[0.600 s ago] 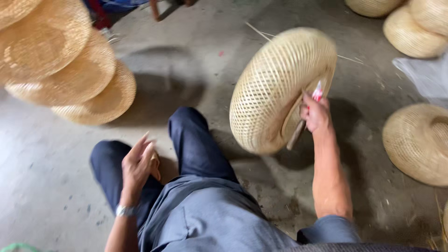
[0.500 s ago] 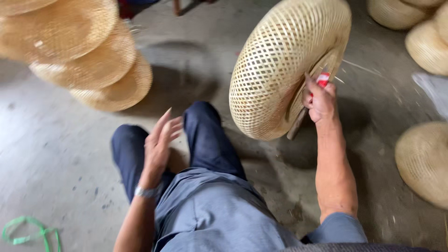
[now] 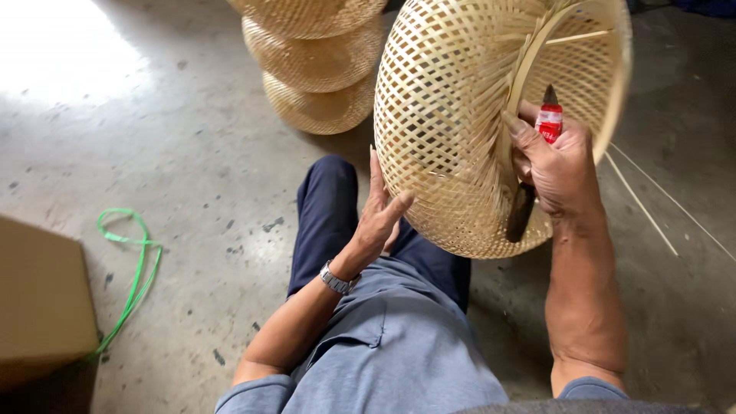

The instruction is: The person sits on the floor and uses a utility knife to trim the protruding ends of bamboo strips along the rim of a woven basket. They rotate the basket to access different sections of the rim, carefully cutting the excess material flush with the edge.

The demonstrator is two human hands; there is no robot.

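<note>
A: While the right hand (image 3: pixel 563 165) clamps the rim of the woven bamboo basket (image 3: pixel 452 130) at the upper right of the frame, it also pinches a red-capped tube (image 3: pixel 549 121) and a dark tool handle (image 3: pixel 521 211) against that rim. Three things in one grip looks like a lot.

B: Agreed. To my eye the basket would sit steadier if the left hand (image 3: pixel 379 218) took more of the load. Its fingers are spread flat, palm against the lower wall near the centre of the frame, only bracing and closed on nothing.

A: So press the palm in firmly, and let the right thumb pin the rim rather than the tube?

B: That is my judgement. The basket hangs in the air above the knees, tilted, opening turned right, so any slip would roll it.

A: What can't you make out?

B: The tool's working end is hidden behind the weave. The top of the basket is cut off, as is the stack of baskets (image 3: pixel 318 69) at the upper centre. The green strap (image 3: pixel 134 264) at left runs behind a cardboard box (image 3: pixel 42 299).
</note>
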